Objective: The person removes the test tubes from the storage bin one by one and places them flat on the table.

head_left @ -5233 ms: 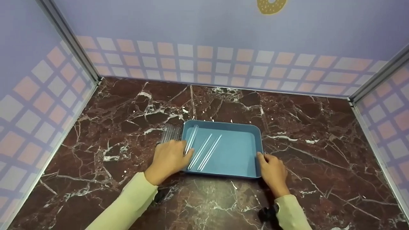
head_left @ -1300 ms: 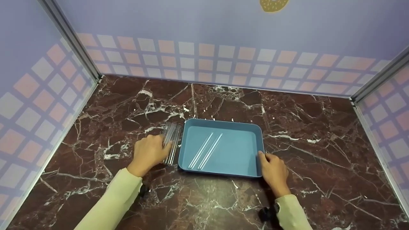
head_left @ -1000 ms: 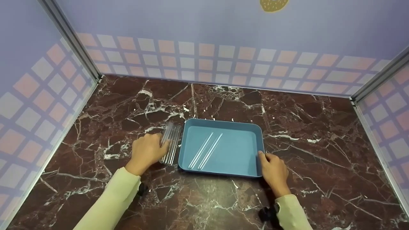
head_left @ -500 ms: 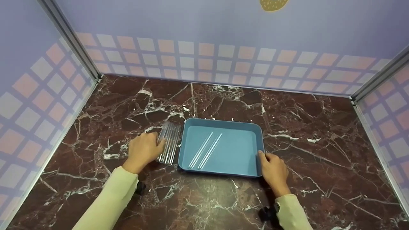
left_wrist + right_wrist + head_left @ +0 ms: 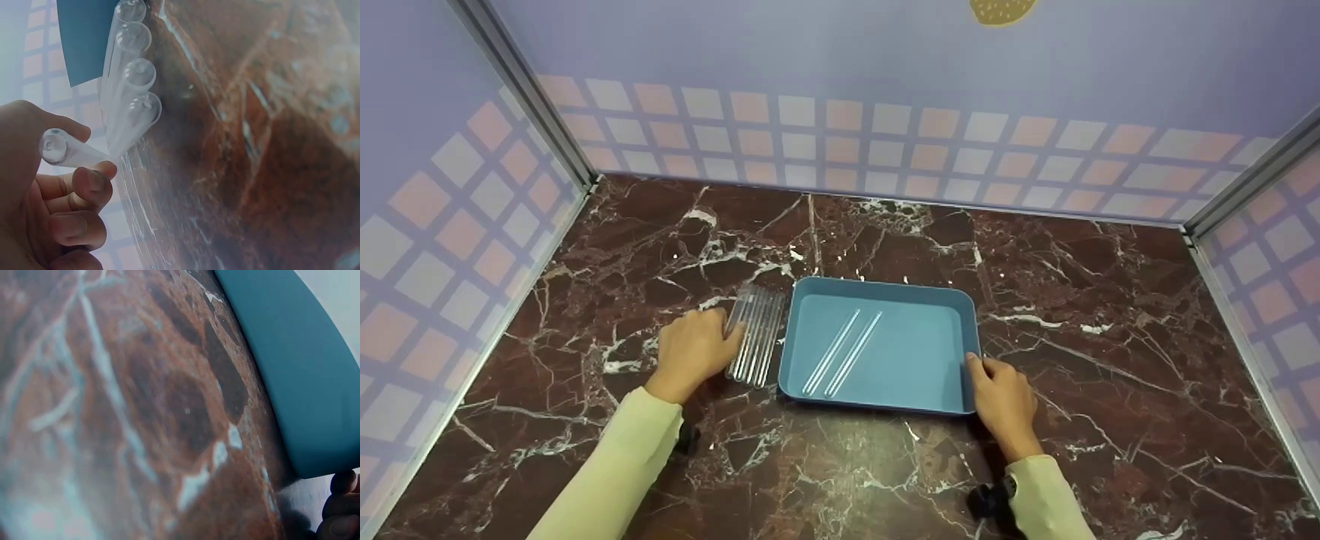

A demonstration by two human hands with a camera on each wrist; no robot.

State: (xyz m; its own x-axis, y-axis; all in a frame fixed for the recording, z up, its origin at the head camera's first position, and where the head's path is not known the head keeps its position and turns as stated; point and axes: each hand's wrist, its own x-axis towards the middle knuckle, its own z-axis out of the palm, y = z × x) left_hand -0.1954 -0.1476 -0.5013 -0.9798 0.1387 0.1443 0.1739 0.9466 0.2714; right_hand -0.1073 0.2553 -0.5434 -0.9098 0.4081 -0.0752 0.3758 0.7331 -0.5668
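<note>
A blue rectangular tray point(image 5: 915, 345) lies on the marbled table, with two clear test tubes point(image 5: 853, 354) slanted side by side in its left half. Left of the tray, several more clear test tubes point(image 5: 759, 341) lie in a close row. At that row's left end is my left hand point(image 5: 694, 346); the left wrist view shows it pinching one test tube point(image 5: 73, 151) between thumb and fingers, its rounded end pointing out. The other rounded ends point(image 5: 140, 73) stand just beside it. My right hand point(image 5: 1003, 399) grips the tray's right rim near the front corner; only fingertips point(image 5: 340, 517) show in the right wrist view.
The marbled table point(image 5: 1110, 375) is walled at the back and both sides by lilac panels point(image 5: 885, 67) with a checked band. Small white flecks lie on the table behind the tray. Each sleeve has a dark device at the wrist.
Earlier three tubes lay in the tray, my left hand on the leftmost; now two remain there. That hand has moved left to the row, edging further left lately. My right hand stays on the rim.
</note>
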